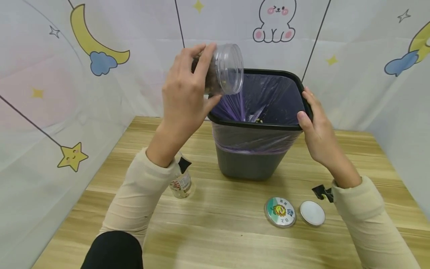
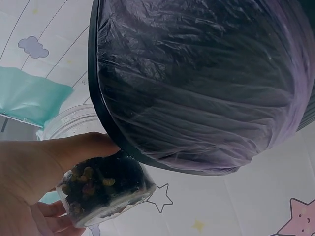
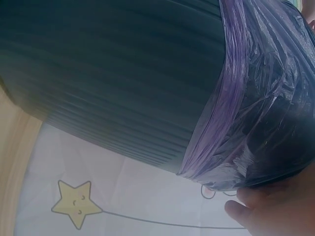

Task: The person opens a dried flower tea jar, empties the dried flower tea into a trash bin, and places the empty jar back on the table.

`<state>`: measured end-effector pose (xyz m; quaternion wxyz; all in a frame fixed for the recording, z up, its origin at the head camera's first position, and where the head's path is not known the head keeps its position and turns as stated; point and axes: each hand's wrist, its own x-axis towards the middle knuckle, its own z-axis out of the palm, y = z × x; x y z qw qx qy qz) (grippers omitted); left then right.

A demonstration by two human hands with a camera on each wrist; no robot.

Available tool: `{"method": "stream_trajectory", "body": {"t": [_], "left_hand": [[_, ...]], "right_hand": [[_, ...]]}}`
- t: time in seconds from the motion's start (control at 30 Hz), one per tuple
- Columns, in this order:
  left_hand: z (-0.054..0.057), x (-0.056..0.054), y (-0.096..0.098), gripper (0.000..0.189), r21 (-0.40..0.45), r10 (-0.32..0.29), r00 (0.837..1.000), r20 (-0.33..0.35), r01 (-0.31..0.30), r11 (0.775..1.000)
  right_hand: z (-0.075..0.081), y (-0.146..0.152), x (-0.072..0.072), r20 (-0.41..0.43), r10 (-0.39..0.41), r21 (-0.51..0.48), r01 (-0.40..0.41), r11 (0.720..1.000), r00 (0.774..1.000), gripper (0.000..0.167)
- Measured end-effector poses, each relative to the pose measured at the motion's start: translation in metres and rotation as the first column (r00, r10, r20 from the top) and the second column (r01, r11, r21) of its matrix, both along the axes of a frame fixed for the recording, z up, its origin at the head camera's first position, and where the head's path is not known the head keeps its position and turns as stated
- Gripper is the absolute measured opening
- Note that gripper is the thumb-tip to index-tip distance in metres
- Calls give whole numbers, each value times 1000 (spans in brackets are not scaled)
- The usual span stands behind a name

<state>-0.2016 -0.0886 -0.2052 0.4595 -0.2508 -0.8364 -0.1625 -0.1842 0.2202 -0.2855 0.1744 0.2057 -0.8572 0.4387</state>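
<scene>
In the head view my left hand [image 1: 184, 84] grips a clear plastic jar [image 1: 230, 69] tipped onto its side, its lidless mouth facing right over the bin's left rim. Dark contents with yellowish bits show through the jar wall [image 2: 106, 189] in the left wrist view. A dark grey trash bin [image 1: 248, 162] stands on the table, lined with a thin purple bag [image 1: 279, 97]. My right hand [image 1: 319, 134] holds the bin's right rim, thumb on the near side. Some small pale bits [image 1: 258, 120] lie inside the bag.
Behind my left forearm stands another clear jar [image 1: 181, 186] with a printed label. Two round lids, one with a flower print [image 1: 280, 212] and one plain white [image 1: 312, 213], lie on the wooden table [image 1: 215, 231] at the front right. A printed curtain [image 1: 134, 86] encloses the table.
</scene>
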Motion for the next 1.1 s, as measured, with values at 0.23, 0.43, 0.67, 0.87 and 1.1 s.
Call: {"method": "stream_trajectory", "body": {"t": [0.23, 0.43, 0.67, 0.87, 1.1], "left_hand": [[1, 2, 5, 84, -25, -3, 1000, -19, 2, 1000], [2, 3, 8, 81, -61, -27, 999, -42, 25, 998], [0, -2, 9, 76, -106, -56, 996, -66, 48, 993], [-2, -4, 11, 71, -133, -68, 995, -77, 58, 989], [-4, -7, 11, 63, -167, -57, 989, -135, 33, 985]], "right_hand": [[1, 0, 0, 4, 3, 2, -3, 1000, 1000, 64], [2, 0, 0, 13, 1, 13, -1, 1000, 1000, 64], [2, 0, -1, 15, 5, 18, -5, 1000, 1000, 64], [1, 0, 0, 25, 5, 17, -6, 1000, 1000, 64], [2, 1, -1, 22, 9, 23, -9, 1000, 1000, 64]]}}
